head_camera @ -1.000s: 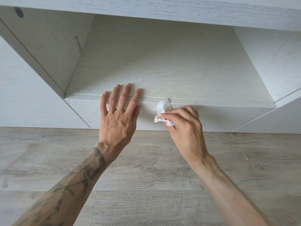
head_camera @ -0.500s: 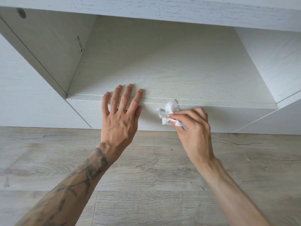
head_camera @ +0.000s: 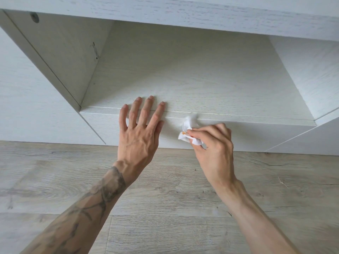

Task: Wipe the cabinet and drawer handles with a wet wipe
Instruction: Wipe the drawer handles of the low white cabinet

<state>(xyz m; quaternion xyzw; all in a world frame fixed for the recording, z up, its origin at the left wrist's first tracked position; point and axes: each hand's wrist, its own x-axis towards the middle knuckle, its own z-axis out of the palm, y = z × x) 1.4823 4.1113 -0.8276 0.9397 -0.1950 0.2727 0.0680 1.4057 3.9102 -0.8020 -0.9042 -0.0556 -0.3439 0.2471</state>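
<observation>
One flat, one pinching. The left grip (head_camera: 139, 138) lies released on the drawer front (head_camera: 256, 136), fingers straight, tips over the front edge of the open shelf (head_camera: 201, 85). Just beside it, the right grip (head_camera: 214, 145) pinches the crumpled wet wipe (head_camera: 187, 125) against the drawer front, near the top edge. The wipe hides any handle; only a small orange bit (head_camera: 183, 132) peeks out. Wood-look floor (head_camera: 165, 189) below.

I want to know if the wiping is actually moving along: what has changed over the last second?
The right hand, pinching the wet wipe, slid slightly right along the drawer front and then back left, a small rubbing stroke with almost no net shift. Nothing was taken hold of or let go. The left hand stayed flat with its fingers spread over the drawer's top edge.
</observation>
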